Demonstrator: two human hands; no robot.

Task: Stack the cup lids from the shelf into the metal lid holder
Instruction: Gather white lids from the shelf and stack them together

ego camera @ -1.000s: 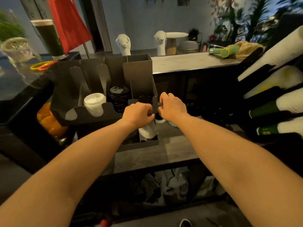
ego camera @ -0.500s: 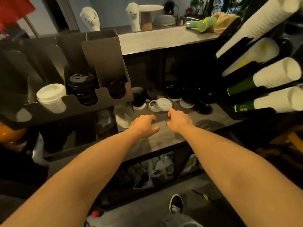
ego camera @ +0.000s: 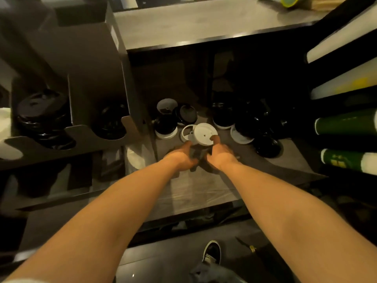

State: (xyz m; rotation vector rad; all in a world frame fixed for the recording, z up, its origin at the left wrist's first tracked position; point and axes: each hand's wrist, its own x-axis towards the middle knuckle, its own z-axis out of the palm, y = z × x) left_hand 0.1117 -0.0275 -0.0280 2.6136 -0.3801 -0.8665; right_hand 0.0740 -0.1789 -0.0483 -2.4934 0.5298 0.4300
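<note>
- Head view, step in hand: a white cup lid point(ego camera: 205, 134) on the shelf point(ego camera: 295, 160), to the right of the metal lid holder point(ego camera: 98, 78), is being picked up, judging by both hands meeting at its near edge.
- Head view, grip: the thumb of the right hand point(ego camera: 221, 156) is laid on top of the lid's rim, so the lid appears pinched. The left hand point(ego camera: 182, 158) is curled at the same rim, but blur hides whether its grip is closed on the lid or merely touching it.
- Head view, task's things: more lids are scattered on the shelf right of the holder, among them a white ring-shaped lid point(ego camera: 186, 132) partly under the white one and loose black lids point(ego camera: 267, 147). Stacked black lids point(ego camera: 40, 111) are already seated in the holder's slots.
- Head view, next move: the lid would need to be lifted clear of the ring-shaped one, carried left to the holder and lowered flat into a slot of matching lids.
- Head view, writing: nothing can be read. Yellow marks on the green paper cups point(ego camera: 346, 123), far right of the holder, are too blurred.
</note>
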